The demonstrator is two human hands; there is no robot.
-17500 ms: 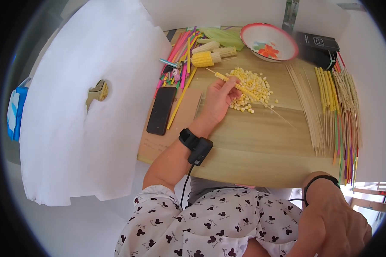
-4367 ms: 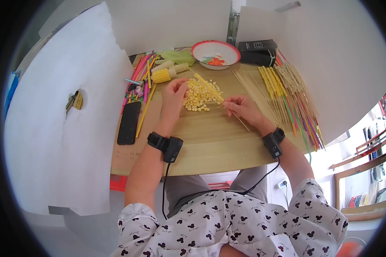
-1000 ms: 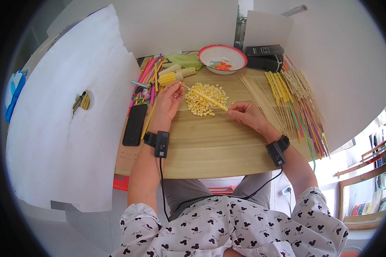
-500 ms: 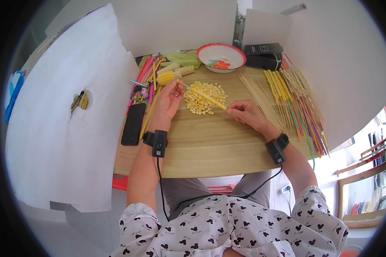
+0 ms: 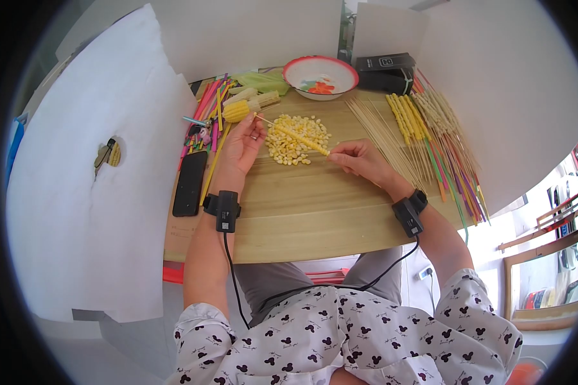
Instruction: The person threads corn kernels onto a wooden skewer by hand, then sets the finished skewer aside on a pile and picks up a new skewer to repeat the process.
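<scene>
A thin wooden skewer threaded with yellow corn kernels (image 5: 302,138) slants between my two hands, above the kernel pile (image 5: 288,154) on the table. At its lower right end, my right hand (image 5: 361,160) is closed, pinching the skewer with thumb and fingers. My left hand (image 5: 244,144) is at the bare upper tip, thumb and forefinger pinched round what looks like a corn kernel, mostly hidden; its other fingers curl loosely. Just behind my left fingers lie a partly stripped corn cob (image 5: 236,112) and a bare cob (image 5: 264,101).
Bare skewers (image 5: 382,131) and several kernel-filled skewers (image 5: 402,119) lie at the right, beside coloured sticks (image 5: 456,183). A red-rimmed bowl (image 5: 289,69) and black box (image 5: 384,80) stand at the back. A phone (image 5: 189,184) and colourful strips (image 5: 205,102) are at the left.
The whole view has shifted slightly, so the scene sits a little higher and further left. Both hands keep their hold along the skewer, with little visible movement relative to the table.
</scene>
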